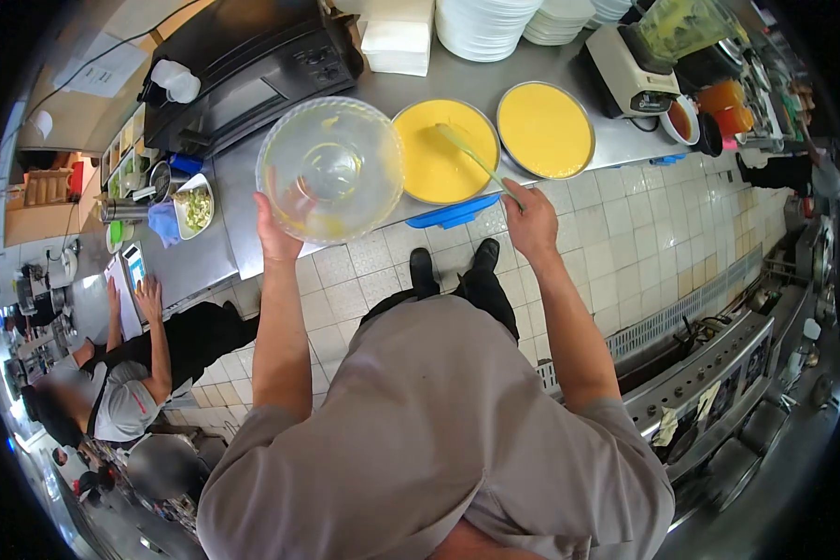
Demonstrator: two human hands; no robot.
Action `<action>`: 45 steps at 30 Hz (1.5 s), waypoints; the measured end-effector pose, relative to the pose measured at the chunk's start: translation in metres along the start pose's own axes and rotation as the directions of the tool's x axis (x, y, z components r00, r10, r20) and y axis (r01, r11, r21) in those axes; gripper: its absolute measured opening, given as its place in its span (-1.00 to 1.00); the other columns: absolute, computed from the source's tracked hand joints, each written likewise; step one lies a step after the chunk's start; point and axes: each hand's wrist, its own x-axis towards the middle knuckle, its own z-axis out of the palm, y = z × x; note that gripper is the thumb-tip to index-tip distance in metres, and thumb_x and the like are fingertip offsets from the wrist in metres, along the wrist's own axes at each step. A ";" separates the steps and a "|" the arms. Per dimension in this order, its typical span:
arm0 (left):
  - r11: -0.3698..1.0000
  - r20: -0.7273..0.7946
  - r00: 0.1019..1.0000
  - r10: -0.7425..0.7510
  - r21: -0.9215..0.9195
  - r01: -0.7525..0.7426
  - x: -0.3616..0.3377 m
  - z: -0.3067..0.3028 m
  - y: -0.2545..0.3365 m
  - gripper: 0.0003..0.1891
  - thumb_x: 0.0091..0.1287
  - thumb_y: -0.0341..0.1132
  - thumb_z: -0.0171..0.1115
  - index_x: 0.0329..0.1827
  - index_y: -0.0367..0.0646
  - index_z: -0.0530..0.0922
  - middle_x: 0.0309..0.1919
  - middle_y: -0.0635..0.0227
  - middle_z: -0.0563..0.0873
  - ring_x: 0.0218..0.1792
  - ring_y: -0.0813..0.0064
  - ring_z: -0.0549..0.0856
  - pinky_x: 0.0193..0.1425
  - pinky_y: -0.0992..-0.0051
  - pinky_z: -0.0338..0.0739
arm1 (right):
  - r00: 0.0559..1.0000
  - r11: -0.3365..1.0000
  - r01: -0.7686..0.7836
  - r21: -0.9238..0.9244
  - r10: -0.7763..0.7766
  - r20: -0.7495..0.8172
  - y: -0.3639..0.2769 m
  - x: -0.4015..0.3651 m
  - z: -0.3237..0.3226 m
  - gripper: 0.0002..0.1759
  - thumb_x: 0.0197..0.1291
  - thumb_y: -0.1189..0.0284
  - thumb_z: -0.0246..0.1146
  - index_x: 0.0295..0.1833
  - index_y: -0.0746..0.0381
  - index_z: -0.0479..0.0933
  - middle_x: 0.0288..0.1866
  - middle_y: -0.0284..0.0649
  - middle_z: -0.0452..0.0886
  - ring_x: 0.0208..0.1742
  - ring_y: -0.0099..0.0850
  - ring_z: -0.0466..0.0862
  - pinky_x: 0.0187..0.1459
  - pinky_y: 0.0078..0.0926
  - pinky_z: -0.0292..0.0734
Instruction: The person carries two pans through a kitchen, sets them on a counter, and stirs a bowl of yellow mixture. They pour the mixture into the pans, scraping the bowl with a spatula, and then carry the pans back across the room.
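left hand (273, 233) raised, gripping glass bowl (330, 168) (tilted) | right hand (530, 219) grasping spatula (474, 157)

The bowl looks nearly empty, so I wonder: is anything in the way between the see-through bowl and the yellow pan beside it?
Nothing visible. The left hand holds the bowl tilted right beside the pan; only the spatula in the right hand reaches over the pan's other side.

Left hand (275, 233) fingers obscured behind bowl (331, 168); plate stacks (483, 26) cut at top.

the spatula (479, 164) lies in the left pan (427, 175), bowl (330, 168) to its left.
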 end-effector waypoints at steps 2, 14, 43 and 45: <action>0.949 0.061 0.975 0.213 0.223 -0.221 0.014 0.016 0.002 0.10 0.44 0.55 0.18 0.82 -0.03 0.13 0.55 0.06 0.49 0.51 0.10 0.51 0.64 -0.04 0.35 | 1.000 0.999 -0.016 -0.042 0.016 0.001 -0.018 -0.009 -0.016 -0.66 0.40 0.35 0.41 0.25 0.02 0.79 -0.16 -0.08 0.75 -0.11 -0.01 0.78 -0.09 -0.06 0.69; 0.437 0.555 0.810 0.190 0.691 -0.576 0.007 0.117 0.057 -0.08 0.61 0.28 0.18 0.79 -0.23 0.22 0.66 0.11 0.43 0.63 0.22 0.41 0.67 0.11 0.29 | 0.997 0.980 0.007 -0.198 -0.023 -0.075 -0.070 -0.007 -0.050 -0.68 0.38 0.35 0.43 0.21 -0.03 0.82 -0.20 -0.18 0.76 -0.21 -0.07 0.79 -0.21 -0.06 0.68; 0.992 -0.446 0.890 0.098 -0.028 -0.123 0.005 -0.065 -0.007 -0.04 0.59 0.56 -0.32 0.83 0.08 0.04 0.71 0.15 0.28 0.65 -0.03 0.39 0.68 -0.27 0.33 | 0.981 0.976 0.079 0.201 -0.112 0.158 0.004 -0.031 0.018 -0.62 0.32 0.51 0.48 0.24 0.10 0.81 -0.24 -0.11 0.74 -0.21 -0.22 0.76 -0.11 -0.31 0.65; 0.993 -0.451 0.887 0.098 -0.019 -0.119 0.006 -0.069 -0.008 -0.03 0.59 0.57 -0.31 0.83 0.08 0.03 0.70 0.16 0.30 0.64 -0.03 0.40 0.67 -0.29 0.34 | 0.983 0.970 0.083 0.229 -0.118 0.143 0.010 -0.031 0.016 -0.62 0.31 0.52 0.48 0.24 0.11 0.81 -0.24 -0.11 0.74 -0.21 -0.22 0.75 -0.12 -0.31 0.65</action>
